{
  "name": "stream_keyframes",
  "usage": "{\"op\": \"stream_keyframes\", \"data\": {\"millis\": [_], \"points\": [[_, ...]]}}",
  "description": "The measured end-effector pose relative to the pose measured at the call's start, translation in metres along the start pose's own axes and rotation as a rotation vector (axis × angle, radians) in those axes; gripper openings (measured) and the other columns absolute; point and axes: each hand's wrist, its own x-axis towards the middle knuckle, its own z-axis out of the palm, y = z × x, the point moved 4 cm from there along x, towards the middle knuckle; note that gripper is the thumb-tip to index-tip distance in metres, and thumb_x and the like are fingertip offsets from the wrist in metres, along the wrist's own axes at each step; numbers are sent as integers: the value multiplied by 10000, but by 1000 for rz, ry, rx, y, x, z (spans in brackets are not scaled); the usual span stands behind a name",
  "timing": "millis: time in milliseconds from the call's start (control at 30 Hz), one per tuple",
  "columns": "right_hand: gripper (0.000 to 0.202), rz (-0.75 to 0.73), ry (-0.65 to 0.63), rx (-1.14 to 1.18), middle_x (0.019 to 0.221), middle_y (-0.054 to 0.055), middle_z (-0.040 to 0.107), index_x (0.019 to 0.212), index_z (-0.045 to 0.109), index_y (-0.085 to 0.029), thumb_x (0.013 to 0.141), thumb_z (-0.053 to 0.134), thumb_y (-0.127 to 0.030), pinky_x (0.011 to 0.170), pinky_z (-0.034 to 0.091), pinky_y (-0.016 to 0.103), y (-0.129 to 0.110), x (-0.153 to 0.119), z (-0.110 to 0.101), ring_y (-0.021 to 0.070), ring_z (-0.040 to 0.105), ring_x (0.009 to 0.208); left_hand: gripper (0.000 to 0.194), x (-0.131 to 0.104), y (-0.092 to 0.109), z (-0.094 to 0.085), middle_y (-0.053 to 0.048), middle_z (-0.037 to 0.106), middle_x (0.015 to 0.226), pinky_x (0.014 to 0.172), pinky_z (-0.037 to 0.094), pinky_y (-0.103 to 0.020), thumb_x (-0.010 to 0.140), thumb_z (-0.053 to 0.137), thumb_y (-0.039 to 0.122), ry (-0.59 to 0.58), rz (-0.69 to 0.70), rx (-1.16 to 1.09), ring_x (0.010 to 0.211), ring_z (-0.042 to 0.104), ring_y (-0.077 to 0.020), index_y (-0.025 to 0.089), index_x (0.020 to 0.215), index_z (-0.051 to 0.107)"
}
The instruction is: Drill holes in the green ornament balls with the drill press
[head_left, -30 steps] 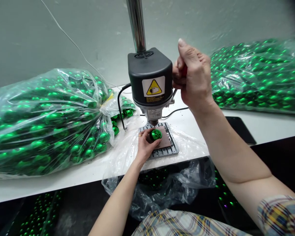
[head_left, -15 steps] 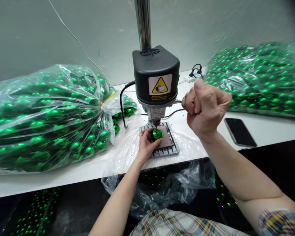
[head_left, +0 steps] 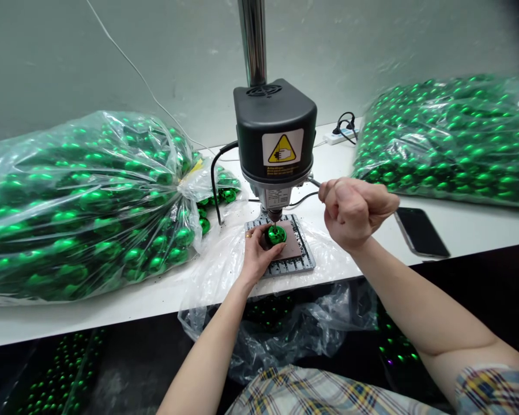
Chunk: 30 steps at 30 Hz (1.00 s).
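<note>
A black bench drill press (head_left: 277, 132) stands at the middle of the table, its bit pointing down. Under the bit, a shiny green ball (head_left: 277, 234) rests on the pinkish pad (head_left: 294, 248) over the slotted metal base (head_left: 308, 260). My left hand (head_left: 259, 251) is closed around the ball's left and front sides with thumb and fingers. The bit meets the ball's top; whether it has entered cannot be made out. My right hand (head_left: 355, 210) makes a fist around the drill press's feed lever (head_left: 313, 182), whose outer end is hidden inside the fingers.
A large clear bag of green balls (head_left: 82, 213) lies at left, and another bag (head_left: 454, 138) at right. A phone (head_left: 422, 231) lies near the front edge. A power strip (head_left: 342, 136) sits behind. Clear plastic sheeting (head_left: 303, 334) hangs below the table edge.
My right hand has come down and slightly toward me with the lever. My left hand and the green ball have stayed in place under the bit.
</note>
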Motion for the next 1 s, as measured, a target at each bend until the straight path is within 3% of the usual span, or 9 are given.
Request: {"op": "stream_keyframes", "data": {"millis": [167, 500, 667, 733, 867, 1000], "points": [[611, 1, -19, -67, 446, -54, 218, 509, 196, -209, 903, 648, -323, 457, 226, 313, 3, -4, -2, 71, 222, 395, 535, 0, 0, 0, -93, 570, 1153, 1058, 486, -442, 681, 875, 283, 16, 11, -7, 1148, 577, -266, 204, 1179, 696], [572, -121, -78, -35, 426, -55, 234, 484, 206, -199, 874, 625, -191, 428, 251, 289, -2, -15, -3, 62, 241, 384, 558, 0, -3, 0, -90, 584, 1148, 1053, 484, -453, 666, 882, 275, 13, -5, -16, 1136, 586, -264, 203, 1186, 691], [521, 32, 53, 45, 418, -59, 315, 482, 347, -195, 926, 618, -229, 400, 202, 289, -7, 25, 14, 60, 274, 356, 535, 3, 3, 0, -88, 604, 1123, 1029, 495, -442, 661, 880, 259, 8, -24, 18, 1121, 597, -261, 194, 1157, 691], [552, 204, 108, 54, 410, -56, 348, 465, 367, -208, 907, 674, -327, 379, 210, 300, -2, 49, 23, 65, 300, 349, 510, -1, 12, -2, -83, 611, 1105, 999, 504, -432, 652, 877, 234, 43, -24, 56, 1091, 606, -255, 194, 1123, 686], [586, 383, 75, 66, 408, -61, 298, 490, 331, -219, 899, 688, -440, 337, 132, 289, 8, 77, 35, 55, 230, 343, 411, -40, 34, -15, -65, 623, 1035, 920, 513, -423, 671, 825, 193, 131, 3, 266, 1037, 601, -260, 202, 1034, 632], [532, 396, 46, 108, 435, -54, 320, 510, 380, -216, 890, 709, -388, 337, 135, 275, 13, 76, 31, 58, 254, 354, 524, -96, 42, -28, -59, 666, 1038, 836, 529, -414, 674, 864, 300, -160, 89, 397, 986, 624, -279, 240, 1127, 606]]}}
